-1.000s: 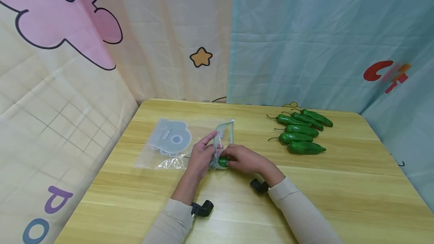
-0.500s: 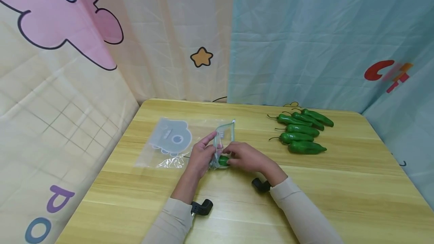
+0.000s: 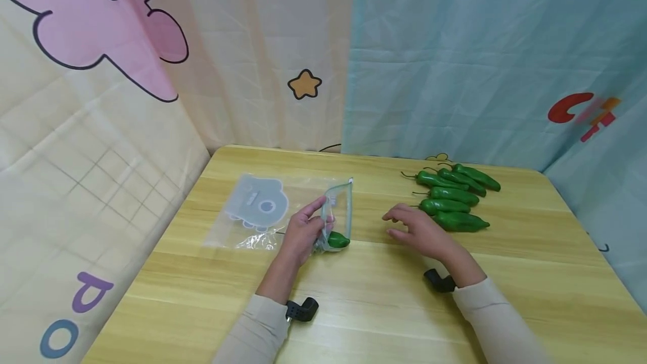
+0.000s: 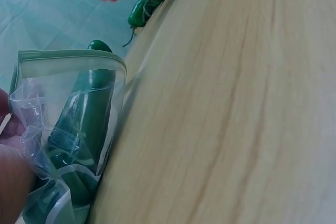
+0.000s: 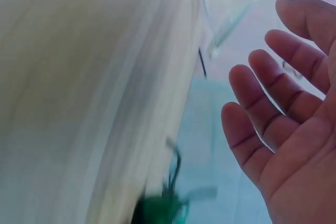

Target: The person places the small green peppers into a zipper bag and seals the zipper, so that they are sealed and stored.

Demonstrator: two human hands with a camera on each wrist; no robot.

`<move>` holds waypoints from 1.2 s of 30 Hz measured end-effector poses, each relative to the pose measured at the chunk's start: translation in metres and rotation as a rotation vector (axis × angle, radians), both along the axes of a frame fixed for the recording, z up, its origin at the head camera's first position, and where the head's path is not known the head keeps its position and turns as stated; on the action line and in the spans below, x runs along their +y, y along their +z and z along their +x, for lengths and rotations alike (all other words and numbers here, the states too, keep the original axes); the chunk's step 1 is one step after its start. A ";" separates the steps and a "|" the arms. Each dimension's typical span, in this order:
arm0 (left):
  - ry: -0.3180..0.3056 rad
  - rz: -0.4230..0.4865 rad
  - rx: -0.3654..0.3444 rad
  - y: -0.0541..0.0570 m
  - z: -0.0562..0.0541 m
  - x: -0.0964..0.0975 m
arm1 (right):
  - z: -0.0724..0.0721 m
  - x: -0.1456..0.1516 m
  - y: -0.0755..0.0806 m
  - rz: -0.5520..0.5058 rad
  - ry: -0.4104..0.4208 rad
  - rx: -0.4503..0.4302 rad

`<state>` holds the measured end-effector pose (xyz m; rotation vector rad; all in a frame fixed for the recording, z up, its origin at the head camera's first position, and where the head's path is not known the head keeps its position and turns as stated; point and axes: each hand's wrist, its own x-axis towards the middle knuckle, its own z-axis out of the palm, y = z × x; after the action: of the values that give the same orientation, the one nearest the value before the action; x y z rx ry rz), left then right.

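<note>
A clear zip bag (image 3: 260,204) with a grey-blue cartoon print lies on the table, its mouth facing right and held apart. My left hand (image 3: 301,233) grips the bag near its green zip edge. Inside lies a green pepper (image 3: 337,240); in the left wrist view the end of this pepper (image 4: 86,114) pokes just past the rim. My right hand (image 3: 420,233) hovers between the bag and the loose peppers, fingers loosely bent with nothing in them. In the right wrist view the palm of the right hand (image 5: 294,114) shows bare.
Several green peppers (image 3: 457,221) lie grouped at the back right of the wooden table (image 3: 364,308), most stems pointing left. Printed curtains (image 3: 429,60) hang behind the table and along its sides. A black wrist camera (image 3: 302,309) sits on the left forearm.
My right hand has let go of the pepper at the bag's mouth and moved right toward the loose peppers. The left hand stays on the bag.
</note>
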<state>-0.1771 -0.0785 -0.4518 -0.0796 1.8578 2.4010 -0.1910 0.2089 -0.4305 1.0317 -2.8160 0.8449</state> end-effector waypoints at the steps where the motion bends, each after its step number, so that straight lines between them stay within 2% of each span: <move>1: -0.001 -0.001 0.000 0.000 0.000 0.000 | 0.001 0.007 0.000 -0.006 -0.013 0.008; 13: 0.007 -0.011 -0.035 0.000 0.003 0.000 | 0.014 0.077 0.007 0.003 -0.209 0.047; 24: 0.011 -0.019 -0.027 -0.002 0.004 0.002 | 0.014 0.118 0.007 0.062 -0.259 0.068; 36: 0.025 -0.027 -0.010 0.000 0.004 0.003 | 0.012 0.135 0.011 0.120 -0.288 0.043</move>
<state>-0.1735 -0.0758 -0.4514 -0.1174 1.8956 2.3873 -0.1791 0.3434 -0.4198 0.6212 -2.9089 0.6228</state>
